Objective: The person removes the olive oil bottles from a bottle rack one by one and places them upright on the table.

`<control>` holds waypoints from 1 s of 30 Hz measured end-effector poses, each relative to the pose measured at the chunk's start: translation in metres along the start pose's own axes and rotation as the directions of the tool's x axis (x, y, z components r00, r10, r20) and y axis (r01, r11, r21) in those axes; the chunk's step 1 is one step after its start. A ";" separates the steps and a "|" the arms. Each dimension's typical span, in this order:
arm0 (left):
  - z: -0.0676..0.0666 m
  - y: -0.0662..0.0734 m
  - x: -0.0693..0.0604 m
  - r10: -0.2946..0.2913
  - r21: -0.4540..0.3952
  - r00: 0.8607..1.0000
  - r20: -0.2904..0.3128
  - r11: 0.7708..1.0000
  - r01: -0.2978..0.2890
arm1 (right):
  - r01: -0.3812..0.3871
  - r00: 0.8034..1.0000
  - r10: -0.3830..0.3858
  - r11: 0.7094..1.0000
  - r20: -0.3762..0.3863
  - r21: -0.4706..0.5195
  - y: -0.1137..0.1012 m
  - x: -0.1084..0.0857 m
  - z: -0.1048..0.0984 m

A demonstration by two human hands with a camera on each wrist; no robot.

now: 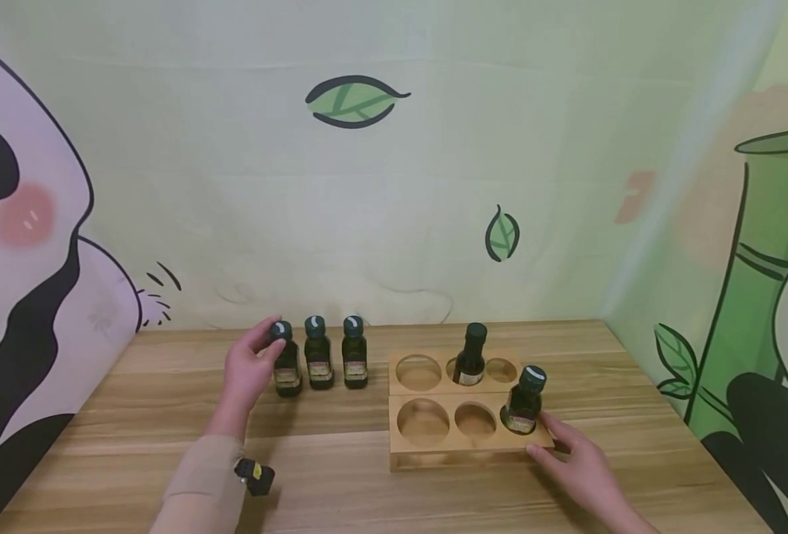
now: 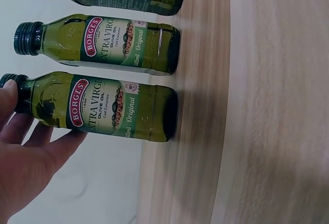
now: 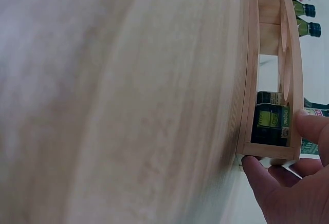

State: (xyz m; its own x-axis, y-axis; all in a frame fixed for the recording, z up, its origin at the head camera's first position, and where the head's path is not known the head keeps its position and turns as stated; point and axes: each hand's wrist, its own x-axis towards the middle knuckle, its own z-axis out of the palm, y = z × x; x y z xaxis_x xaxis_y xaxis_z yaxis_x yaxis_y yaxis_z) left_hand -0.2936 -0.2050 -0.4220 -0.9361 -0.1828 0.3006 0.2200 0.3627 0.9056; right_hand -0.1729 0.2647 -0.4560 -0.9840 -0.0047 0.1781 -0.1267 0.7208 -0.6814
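While the left hand (image 1: pixel 250 367) pinches the dark cap of a squarish green glass olive-oil bottle (image 1: pixel 288 374) between thumb and fingers, the right hand (image 1: pixel 577 463) grips the near right corner of a light wooden rack with round openings (image 1: pixel 457 445). From where I stand, the pinched bottle is upright on the left of the brown wood-grain tabletop (image 1: pixel 327 489), towards its far edge. Just to its right stands a matching green bottle with a green label (image 1: pixel 319 363), and a little further right a third green bottle with a dark cap (image 1: pixel 355 363); all three are left of the rack. The rack has two rows of three openings. A square dark-capped bottle (image 1: pixel 524 404) sits in the near row's right opening, beside the right fingers, and a slim dark long-necked bottle (image 1: pixel 470 360) sits in the far row's middle one. Beyond the far edge hangs a pale green cartoon-panda backdrop (image 1: pixel 234 148).
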 end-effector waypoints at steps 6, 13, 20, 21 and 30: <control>-0.002 -0.001 0.001 -0.012 -0.016 1.000 0.012 1.000 0.012 | -0.008 1.000 0.008 1.000 0.005 -0.001 0.000 0.000 0.000; -0.006 -0.002 0.001 -0.018 -0.014 1.000 0.002 1.000 0.018 | 0.014 1.000 -0.014 1.000 -0.001 0.004 0.001 0.001 0.001; -0.010 -0.006 0.003 0.005 0.004 0.999 0.032 1.000 -0.005 | 0.021 1.000 -0.021 1.000 -0.006 0.006 0.001 0.001 0.002; -0.010 -0.006 0.003 0.003 0.001 0.999 0.036 1.000 -0.003 | 0.022 1.000 -0.022 1.000 -0.007 0.003 0.001 0.000 0.002; -0.014 -0.006 -0.001 -0.025 -0.023 0.995 0.092 0.999 0.028 | 0.011 1.000 -0.011 1.000 0.003 0.011 0.001 0.000 0.000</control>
State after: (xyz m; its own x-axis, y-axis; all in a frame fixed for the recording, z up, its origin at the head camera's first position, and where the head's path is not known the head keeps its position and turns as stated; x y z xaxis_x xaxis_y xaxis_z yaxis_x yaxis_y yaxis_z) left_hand -0.2905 -0.2195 -0.4235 -0.9626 -0.1075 0.2488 0.2003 0.3362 0.9202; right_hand -0.1732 0.2656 -0.4571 -0.9830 -0.0149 0.1833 -0.1389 0.7131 -0.6871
